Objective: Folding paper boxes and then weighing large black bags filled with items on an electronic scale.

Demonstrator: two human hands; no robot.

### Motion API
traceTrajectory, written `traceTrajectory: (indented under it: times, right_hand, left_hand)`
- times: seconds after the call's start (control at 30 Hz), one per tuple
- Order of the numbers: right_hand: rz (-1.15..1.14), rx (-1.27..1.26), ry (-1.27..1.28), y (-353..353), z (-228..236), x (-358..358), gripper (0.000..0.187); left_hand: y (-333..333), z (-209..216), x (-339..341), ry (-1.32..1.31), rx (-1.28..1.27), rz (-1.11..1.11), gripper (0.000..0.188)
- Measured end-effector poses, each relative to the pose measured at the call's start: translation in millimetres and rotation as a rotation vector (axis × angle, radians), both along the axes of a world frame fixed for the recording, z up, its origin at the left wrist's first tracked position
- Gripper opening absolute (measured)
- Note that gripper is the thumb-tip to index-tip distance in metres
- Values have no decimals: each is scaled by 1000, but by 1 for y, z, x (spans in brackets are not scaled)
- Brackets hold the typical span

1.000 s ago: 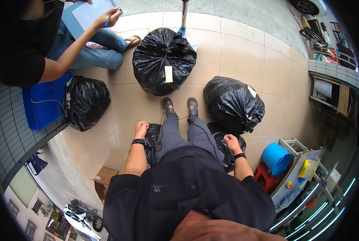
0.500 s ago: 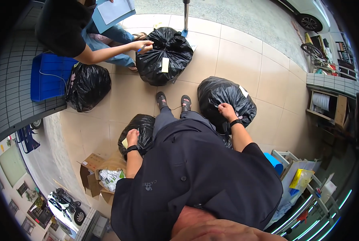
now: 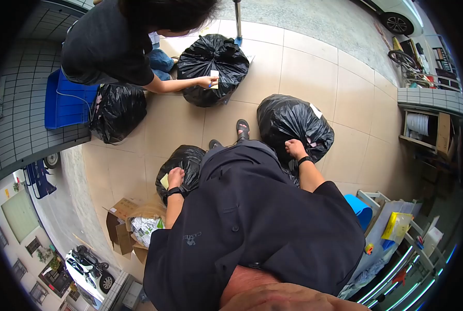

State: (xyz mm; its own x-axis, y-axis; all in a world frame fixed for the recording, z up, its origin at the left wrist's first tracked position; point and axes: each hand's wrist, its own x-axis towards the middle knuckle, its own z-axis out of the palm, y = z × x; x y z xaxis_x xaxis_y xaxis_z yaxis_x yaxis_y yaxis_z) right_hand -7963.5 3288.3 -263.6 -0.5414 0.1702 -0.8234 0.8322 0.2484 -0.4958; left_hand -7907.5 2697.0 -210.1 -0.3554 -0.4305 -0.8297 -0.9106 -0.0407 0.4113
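Note:
My left hand [image 3: 175, 178] is curled over a black garbage bag [image 3: 186, 161] that has a pale label, at my left side. Whether its fingers grip anything is hidden. My right hand [image 3: 295, 149], also curled, overlaps the near side of a larger black garbage bag [image 3: 288, 116] with a white label. What those fingers hold, if anything, does not show. Ahead, another person's hand [image 3: 207, 82] touches the pale label [image 3: 215, 74] on a tied black garbage bag [image 3: 200, 57], with something blue, apparently a pen, in its fingers.
A further black bag [image 3: 118, 111] leans beside a blue bin [image 3: 68, 101] at the left. An opened cardboard box [image 3: 118, 233] stands near my left elbow, next to a bag of packets [image 3: 146, 228]. A metal pole [image 3: 238, 23] rises beyond the far bag. Shelving [image 3: 428, 132] lines the right.
The other person has bent forward over the far bag and moved a hand down to its label. The blue clipboard has gone out of sight. My feet have shifted; my hands stay by the bags.

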Motion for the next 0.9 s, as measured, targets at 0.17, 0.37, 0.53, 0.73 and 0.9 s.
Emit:
traceTrajectory:
  times: [0.17,0.37,0.53,0.73,0.9]
  right_hand:
    - [-10,5,22,-33,11,17,23]
    - [2,19,70,-65,10,41,23]
    - [59,30,35,-82,12,61,21]
    - [55,52,34,-97,16,74,22]
    - [58,51,48,-102,15,79,21]
  left_hand:
    - [-24,0,6,18,-3,-27,26]
    - [-55,-2,30,17,5,-49,26]
    - [-73,-2,57,-69,11,-72,26]
    - [-88,-4,71,-71,35,-62,27]
    - [-92,-6,72,-52,38,-54,28]
